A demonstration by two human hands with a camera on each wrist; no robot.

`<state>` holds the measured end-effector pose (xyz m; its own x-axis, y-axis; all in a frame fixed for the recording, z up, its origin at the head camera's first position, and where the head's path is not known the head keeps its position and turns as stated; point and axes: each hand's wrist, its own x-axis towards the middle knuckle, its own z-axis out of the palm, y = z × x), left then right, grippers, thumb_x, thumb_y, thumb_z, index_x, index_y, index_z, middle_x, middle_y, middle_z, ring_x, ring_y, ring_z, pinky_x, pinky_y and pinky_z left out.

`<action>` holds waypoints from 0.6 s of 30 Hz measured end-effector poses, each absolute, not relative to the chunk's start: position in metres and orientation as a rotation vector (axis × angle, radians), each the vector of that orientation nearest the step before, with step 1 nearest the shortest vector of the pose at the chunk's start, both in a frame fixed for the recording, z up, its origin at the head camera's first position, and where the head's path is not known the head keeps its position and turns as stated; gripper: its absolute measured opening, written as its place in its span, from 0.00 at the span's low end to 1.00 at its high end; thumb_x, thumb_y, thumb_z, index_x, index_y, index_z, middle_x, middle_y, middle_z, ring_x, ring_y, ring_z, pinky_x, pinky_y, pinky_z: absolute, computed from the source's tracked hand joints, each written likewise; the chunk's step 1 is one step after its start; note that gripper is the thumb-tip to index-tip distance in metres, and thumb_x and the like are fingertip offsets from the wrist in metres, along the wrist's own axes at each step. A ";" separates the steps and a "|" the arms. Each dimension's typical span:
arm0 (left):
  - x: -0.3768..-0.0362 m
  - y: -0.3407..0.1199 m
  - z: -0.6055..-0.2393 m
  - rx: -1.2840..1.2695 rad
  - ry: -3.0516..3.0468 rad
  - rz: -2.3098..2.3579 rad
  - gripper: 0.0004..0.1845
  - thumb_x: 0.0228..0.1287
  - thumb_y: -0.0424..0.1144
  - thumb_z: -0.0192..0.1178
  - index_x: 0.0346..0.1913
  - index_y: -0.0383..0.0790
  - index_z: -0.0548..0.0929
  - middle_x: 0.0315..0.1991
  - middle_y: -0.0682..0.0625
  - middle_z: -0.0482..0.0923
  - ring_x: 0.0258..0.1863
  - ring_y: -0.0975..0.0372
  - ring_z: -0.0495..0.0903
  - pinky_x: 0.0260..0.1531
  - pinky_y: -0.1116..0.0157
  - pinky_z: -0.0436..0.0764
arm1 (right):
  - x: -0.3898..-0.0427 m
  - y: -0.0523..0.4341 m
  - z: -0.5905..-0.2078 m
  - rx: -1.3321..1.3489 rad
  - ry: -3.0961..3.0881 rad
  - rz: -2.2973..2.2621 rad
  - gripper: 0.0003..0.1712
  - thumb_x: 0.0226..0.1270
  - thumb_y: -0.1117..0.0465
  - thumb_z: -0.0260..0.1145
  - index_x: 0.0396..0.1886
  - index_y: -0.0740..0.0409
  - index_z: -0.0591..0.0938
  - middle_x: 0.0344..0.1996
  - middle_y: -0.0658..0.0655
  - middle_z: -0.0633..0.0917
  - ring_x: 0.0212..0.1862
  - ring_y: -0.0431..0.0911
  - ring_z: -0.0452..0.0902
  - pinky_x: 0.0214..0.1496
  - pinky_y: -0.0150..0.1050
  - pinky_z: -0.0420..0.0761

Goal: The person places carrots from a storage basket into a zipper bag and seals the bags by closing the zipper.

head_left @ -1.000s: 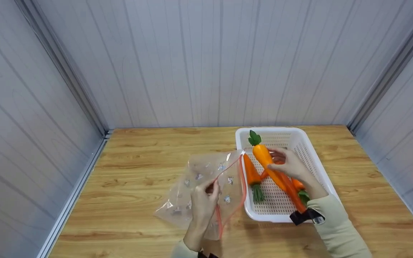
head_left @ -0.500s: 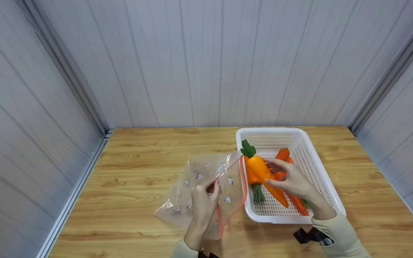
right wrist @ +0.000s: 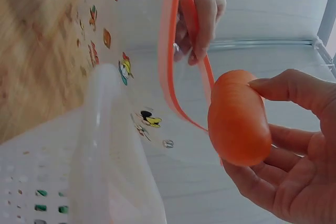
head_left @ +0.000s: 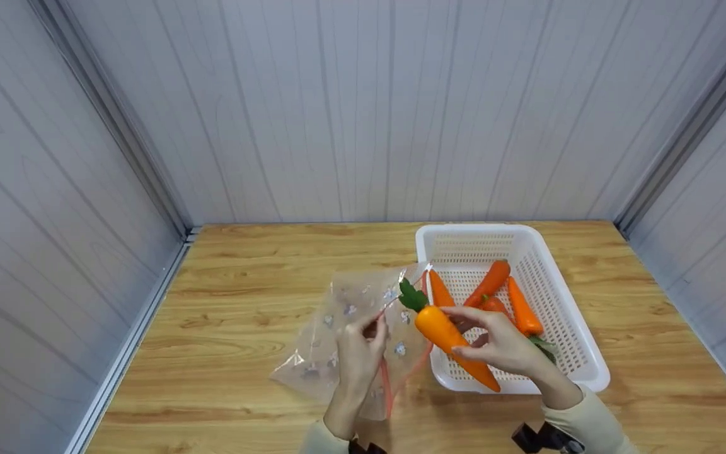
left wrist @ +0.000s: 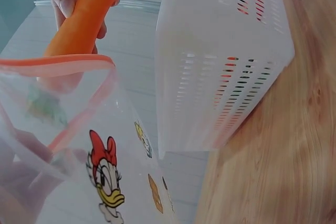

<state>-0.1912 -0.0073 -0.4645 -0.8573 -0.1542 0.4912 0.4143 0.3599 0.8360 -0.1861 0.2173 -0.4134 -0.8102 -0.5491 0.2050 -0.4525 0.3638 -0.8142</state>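
Note:
An orange carrot [head_left: 448,334] with a green leafy top is held by my right hand [head_left: 495,340], its leaves pointing up and left. In the right wrist view the thumb and fingers grip the carrot [right wrist: 239,119] from the side. My left hand [head_left: 360,353] pinches the red rim of a clear zip bag [head_left: 350,315] printed with cartoon figures. The bag's mouth faces right and stands spread apart. In the left wrist view the carrot's leafy end is seen through the clear bag wall [left wrist: 121,129]; whether it is inside the mouth I cannot tell.
A white plastic basket [head_left: 555,277] stands right of the bag. Inside it lie several carrots, such as one red-orange carrot [head_left: 492,280] and one with green leaves [head_left: 524,309]. All rest on a wooden table [head_left: 243,302], with pale panel walls [head_left: 363,113] around it.
My right hand has lifted the carrot from above the basket and brought it left and nearer, to the bag's mouth. The left hand and the bag have stayed almost still.

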 end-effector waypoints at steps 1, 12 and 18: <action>-0.191 -0.007 -0.464 -0.227 -2.129 -1.527 0.07 0.55 0.27 0.57 0.34 0.28 0.83 0.17 0.48 0.79 0.15 0.67 0.76 0.16 0.76 0.75 | -0.186 0.216 -0.415 -0.932 2.504 -1.439 0.30 0.53 0.64 0.66 0.57 0.64 0.70 0.42 0.58 0.79 0.40 0.48 0.75 0.29 0.37 0.79; -0.189 -0.007 -0.461 -0.207 -2.134 -1.548 0.07 0.55 0.28 0.57 0.34 0.28 0.83 0.16 0.50 0.78 0.14 0.68 0.75 0.15 0.74 0.75 | -0.183 0.208 -0.416 -0.913 2.472 -1.282 0.29 0.53 0.67 0.65 0.56 0.66 0.70 0.43 0.58 0.79 0.40 0.50 0.74 0.29 0.33 0.78; -0.188 -0.007 -0.457 -0.200 -2.166 -1.500 0.07 0.55 0.29 0.57 0.33 0.29 0.83 0.18 0.50 0.79 0.16 0.68 0.75 0.17 0.75 0.75 | -0.189 0.206 -0.420 -0.931 2.540 -1.122 0.28 0.51 0.66 0.64 0.55 0.63 0.72 0.40 0.53 0.79 0.38 0.45 0.73 0.31 0.33 0.76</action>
<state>-0.1880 -0.0072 -0.4574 -0.8671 -0.1553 0.4734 0.3887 0.3837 0.8377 -0.1888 0.2060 -0.4199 -0.7777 -0.6260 0.0573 -0.4639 0.5100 -0.7243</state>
